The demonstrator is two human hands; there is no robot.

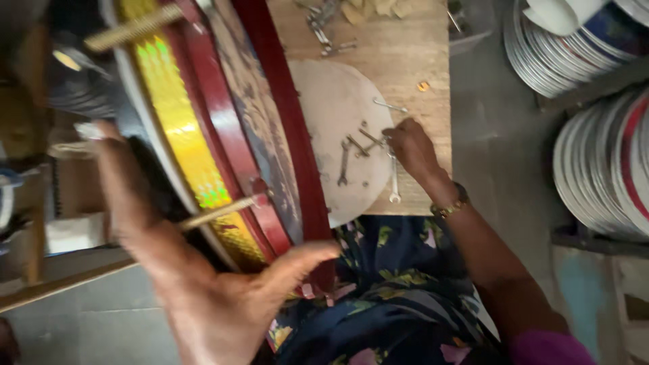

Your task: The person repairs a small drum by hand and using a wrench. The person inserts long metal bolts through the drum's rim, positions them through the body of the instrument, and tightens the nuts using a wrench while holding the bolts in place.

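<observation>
Nearest the camera, the left hand (203, 297) is being held spread and flat, fingers splayed, against the near rim of a large round drum (223, 135); nothing is being clenched, only steadied. The drum is being stood on edge, leaning from near centre toward the far left, over a lap in dark floral cloth (385, 290). Its body is wrapped in shiny yellow-green foil, with dark red hoops on each side and metal tension rods (216, 213) crossing it. It is judged to be bulky, stiff and fairly heavy, with a slick foil face and a skin that could be dented; the red hoop or the rods are judged the safest places to take hold.

Further off, to the right, the right hand (412, 145), with a gold bracelet at the wrist, is being lowered onto a scatter of small spanners (368, 152) lying on a pale round disc (338, 135). Whether one is being pinched cannot be told.

The disc is being carried by a wooden board (412, 54). At the far right, stacks of round white-rimmed hoops (595, 162) are being kept on shelves. No readable labels or packages are being shown.
</observation>
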